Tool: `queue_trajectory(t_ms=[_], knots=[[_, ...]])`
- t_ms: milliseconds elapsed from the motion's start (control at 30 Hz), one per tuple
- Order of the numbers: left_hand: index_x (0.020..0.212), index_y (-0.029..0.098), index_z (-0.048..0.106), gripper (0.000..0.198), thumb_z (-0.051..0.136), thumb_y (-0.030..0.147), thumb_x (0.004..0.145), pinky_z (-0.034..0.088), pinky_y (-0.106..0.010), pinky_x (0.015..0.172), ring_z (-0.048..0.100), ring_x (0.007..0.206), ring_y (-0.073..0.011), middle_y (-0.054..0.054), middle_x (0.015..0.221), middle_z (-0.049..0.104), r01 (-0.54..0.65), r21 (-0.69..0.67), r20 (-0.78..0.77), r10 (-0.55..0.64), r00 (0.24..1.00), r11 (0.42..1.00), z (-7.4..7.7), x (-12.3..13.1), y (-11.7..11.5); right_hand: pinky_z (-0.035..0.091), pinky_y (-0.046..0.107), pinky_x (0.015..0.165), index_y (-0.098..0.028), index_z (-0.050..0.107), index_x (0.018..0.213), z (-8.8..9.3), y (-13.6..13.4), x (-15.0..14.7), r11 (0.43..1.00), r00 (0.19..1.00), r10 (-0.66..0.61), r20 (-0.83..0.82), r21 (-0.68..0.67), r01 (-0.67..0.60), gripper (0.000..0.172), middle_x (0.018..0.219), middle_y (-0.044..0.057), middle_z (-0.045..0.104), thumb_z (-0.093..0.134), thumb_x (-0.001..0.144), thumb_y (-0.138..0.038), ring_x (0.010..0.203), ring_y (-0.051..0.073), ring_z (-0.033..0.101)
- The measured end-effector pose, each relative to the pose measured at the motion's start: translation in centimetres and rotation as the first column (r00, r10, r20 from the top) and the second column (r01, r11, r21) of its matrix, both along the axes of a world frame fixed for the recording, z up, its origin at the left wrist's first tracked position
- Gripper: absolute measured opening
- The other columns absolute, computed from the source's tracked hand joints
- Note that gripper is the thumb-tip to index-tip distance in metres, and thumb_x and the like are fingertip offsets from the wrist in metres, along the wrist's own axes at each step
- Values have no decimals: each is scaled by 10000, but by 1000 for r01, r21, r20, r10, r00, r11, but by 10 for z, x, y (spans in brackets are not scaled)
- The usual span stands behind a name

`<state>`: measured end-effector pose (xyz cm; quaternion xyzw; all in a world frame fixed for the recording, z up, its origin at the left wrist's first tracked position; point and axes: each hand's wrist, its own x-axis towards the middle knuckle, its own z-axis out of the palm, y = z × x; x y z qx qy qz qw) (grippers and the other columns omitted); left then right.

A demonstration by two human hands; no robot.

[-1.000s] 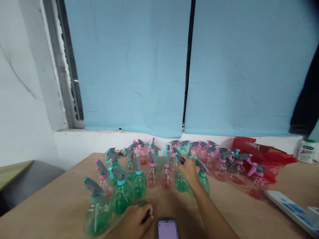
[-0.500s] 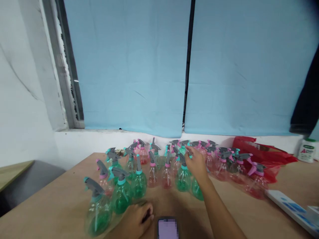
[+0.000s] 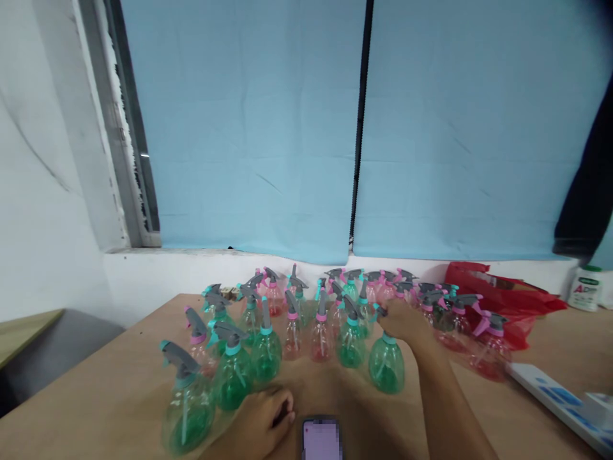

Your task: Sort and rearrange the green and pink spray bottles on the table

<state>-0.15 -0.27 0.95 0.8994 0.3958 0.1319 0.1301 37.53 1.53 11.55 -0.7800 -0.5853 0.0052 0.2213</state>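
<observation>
My right hand is around the grey spray head of a green spray bottle, its fingers partly hidden behind the back of the hand. That bottle stands upright on the table, nearer to me than its neighbours. Just left of it is another green spray bottle, and a pink one stands beyond that. My left hand rests on the tabletop in a loose curl with nothing visible in it. Close to its left are green spray bottles, one at mid-left and one in front.
Several more green and pink spray bottles stand in rows toward the wall. A phone lies at the table's front. To the right are a red plastic bag, a flat white and blue box and a white bottle with a green cap.
My right hand has moved right and toward me, from the back bottles to the head of the near green spray bottle. My left hand stays in place.
</observation>
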Motion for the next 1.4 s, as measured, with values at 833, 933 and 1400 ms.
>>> queue_trajectory(t_ms=[833, 933, 1400], knots=[[900, 241, 549, 24, 551, 230, 922, 335, -268, 643, 574, 736, -169, 23, 843, 650, 28, 17, -9, -28, 1000, 999, 0, -1, -1, 435, 266, 635, -175, 781, 965, -52, 44, -130, 679, 519, 726, -452, 590, -437, 267, 777, 13, 689, 662, 863, -391, 696, 169, 566], [906, 243, 548, 26, 543, 236, 931, 335, -269, 637, 572, 728, -170, 26, 825, 645, 25, 13, -16, -25, 1000, 1000, 1, -1, -1, 488, 295, 675, -173, 789, 977, -67, 45, -138, 651, 489, 735, -469, 688, -319, 293, 833, 51, 734, 685, 860, -420, 750, 200, 618], [910, 243, 552, 29, 561, 216, 913, 322, -266, 629, 566, 718, -166, 30, 807, 626, 21, 23, -18, -21, 1000, 1000, 0, 0, 0, 507, 311, 661, -213, 748, 798, -96, 48, -155, 730, 243, 681, -690, 618, -291, 171, 687, -4, 677, 777, 719, -362, 673, 187, 608]])
